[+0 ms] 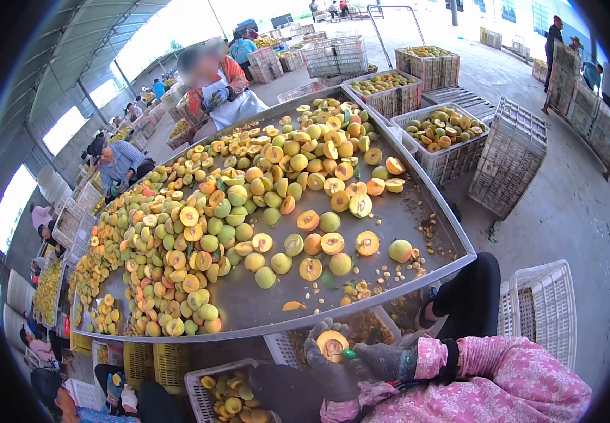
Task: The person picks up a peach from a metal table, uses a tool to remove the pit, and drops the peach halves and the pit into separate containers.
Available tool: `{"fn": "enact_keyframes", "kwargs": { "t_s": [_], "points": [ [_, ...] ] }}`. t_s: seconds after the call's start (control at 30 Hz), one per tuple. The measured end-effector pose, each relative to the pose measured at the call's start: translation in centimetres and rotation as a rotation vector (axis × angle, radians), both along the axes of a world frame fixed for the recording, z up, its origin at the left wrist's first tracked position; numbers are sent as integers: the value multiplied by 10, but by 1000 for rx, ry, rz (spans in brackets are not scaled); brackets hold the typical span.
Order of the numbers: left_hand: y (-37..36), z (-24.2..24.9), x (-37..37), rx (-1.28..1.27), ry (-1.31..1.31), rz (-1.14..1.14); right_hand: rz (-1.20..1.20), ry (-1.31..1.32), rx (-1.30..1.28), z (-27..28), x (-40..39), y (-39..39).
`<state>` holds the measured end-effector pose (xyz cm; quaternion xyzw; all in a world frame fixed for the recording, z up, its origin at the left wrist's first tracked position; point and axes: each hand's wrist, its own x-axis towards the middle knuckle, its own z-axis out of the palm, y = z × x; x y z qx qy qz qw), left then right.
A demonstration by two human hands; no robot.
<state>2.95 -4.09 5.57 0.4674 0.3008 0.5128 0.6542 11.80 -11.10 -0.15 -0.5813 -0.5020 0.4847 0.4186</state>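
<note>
My left hand [324,374], in a grey glove, is closed around a halved yellow peach [332,346], its cut face and hollow turned up. My right hand [387,362], also gloved, is closed on a small tool with a green end [349,354] that reaches the peach's edge. The tool's remaining length is hidden in the glove. Both hands are just past the near edge of a metal table [248,317] heaped with whole and halved peaches [255,187]. Below them is a white crate [281,350] with fruit pieces inside.
Loose stones and scraps [382,282] lie on the table's near right part. A crate of peaches [229,395] stands at the lower left, white baskets [544,310] at the right. Filled crates [442,134] stand beyond the table. A co-worker in an apron [231,106] sits across from me.
</note>
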Motion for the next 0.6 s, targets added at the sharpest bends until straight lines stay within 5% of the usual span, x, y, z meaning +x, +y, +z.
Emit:
{"fn": "enact_keyframes", "kwargs": {
  "t_s": [0.03, 0.07, 0.13, 0.27, 0.33, 0.37, 0.43, 0.5, 0.6],
  "points": [
    [0, -1, -1, -1, 2, -1, -27, -273, 193, 9, -1, -2],
    [0, -3, -2, -92, -74, -3, -29, -272, 192, 3, -3, -1],
    [1, -4, -2, -182, -150, -6, -47, 27, 340, -5, -5, 3],
    [7, 0, -3, -192, -107, -116, 63, -350, 115, -13, 6, 4],
    [14, -1, -9, -265, -175, -200, 60, 68, 128, -55, 6, 9],
    [19, -8, -14, -84, 67, -281, 59, 66, 130, -60, 8, 9],
    [20, -7, -17, 97, 310, -357, 16, 560, -256, -58, 10, 11],
    [17, 6, -16, -403, -138, -382, 59, 370, -152, -47, 11, 13],
    [16, -4, -20, -208, 13, -282, 84, 18, 75, -24, 14, 13]
  ]
}}
